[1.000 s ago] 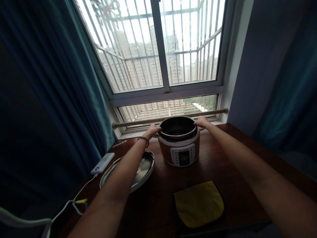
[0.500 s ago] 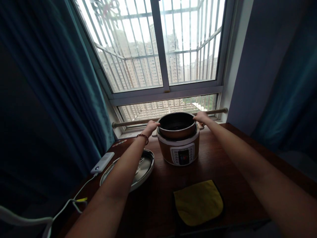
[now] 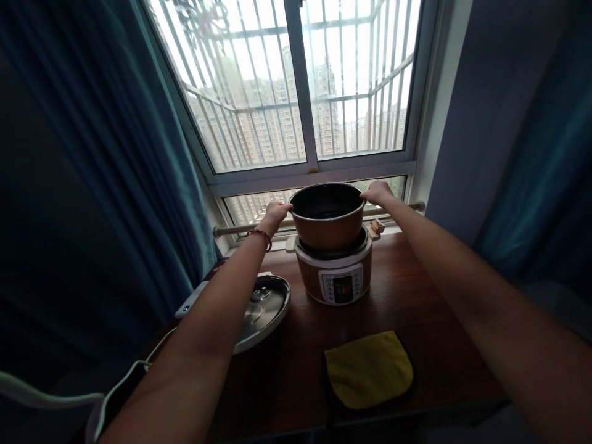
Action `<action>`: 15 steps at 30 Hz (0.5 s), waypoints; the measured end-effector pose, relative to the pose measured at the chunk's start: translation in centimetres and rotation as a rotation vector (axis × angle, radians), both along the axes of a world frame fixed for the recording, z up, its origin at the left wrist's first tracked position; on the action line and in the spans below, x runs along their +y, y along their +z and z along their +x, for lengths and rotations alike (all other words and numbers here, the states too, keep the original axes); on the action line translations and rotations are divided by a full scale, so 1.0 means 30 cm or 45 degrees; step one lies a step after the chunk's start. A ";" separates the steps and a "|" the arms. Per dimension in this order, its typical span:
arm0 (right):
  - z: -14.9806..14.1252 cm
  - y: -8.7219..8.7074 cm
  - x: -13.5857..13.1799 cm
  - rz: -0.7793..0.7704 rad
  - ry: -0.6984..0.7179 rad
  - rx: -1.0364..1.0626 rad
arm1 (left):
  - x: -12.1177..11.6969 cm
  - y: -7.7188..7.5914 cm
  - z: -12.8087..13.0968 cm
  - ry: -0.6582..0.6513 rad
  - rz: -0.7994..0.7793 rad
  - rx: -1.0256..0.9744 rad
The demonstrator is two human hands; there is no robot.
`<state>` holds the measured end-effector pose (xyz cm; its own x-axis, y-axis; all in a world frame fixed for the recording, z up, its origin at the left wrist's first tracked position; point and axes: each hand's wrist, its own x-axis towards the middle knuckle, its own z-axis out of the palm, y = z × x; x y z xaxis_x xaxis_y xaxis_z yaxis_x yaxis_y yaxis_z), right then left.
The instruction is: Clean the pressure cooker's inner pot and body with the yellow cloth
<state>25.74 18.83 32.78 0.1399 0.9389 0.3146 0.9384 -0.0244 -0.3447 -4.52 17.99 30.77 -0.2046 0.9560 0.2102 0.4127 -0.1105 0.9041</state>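
Between my hands is the inner pot (image 3: 328, 229) of a cooker, brown outside and dark inside. It is raised well above the rice cooker body (image 3: 311, 279), its lower part still over or within the opening. My left hand (image 3: 277, 212) pinches the pot's left rim, a beaded bracelet on that wrist. On the opposite side, my right hand (image 3: 377, 192) grips the right rim with closed fingers. The cooker body stands on the table, a lit control panel (image 3: 343, 286) facing me and a side handle at each side.
Left of the cooker lies the upturned lid (image 3: 266, 308), partly behind my left forearm. A folded yellow cloth (image 3: 370, 370) rests near the front edge of the brown table (image 3: 439, 345). A white power strip (image 3: 187, 305) with a cable is at far left. Behind stands a window with a rail (image 3: 240, 229).
Both hands have lifted the inner pot higher out of the cooker body, so more of its brown side shows. The lid, cooker body and cloth stay in place.
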 end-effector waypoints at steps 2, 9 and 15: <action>-0.005 0.055 -0.029 0.063 -0.015 0.053 | -0.024 0.045 0.002 -0.001 0.070 -0.097; -0.031 0.177 -0.223 0.229 0.013 0.397 | -0.193 0.161 0.010 -0.043 0.254 -0.496; -0.042 0.146 -0.501 0.292 0.184 0.935 | -0.474 0.152 -0.004 -0.119 0.351 -0.662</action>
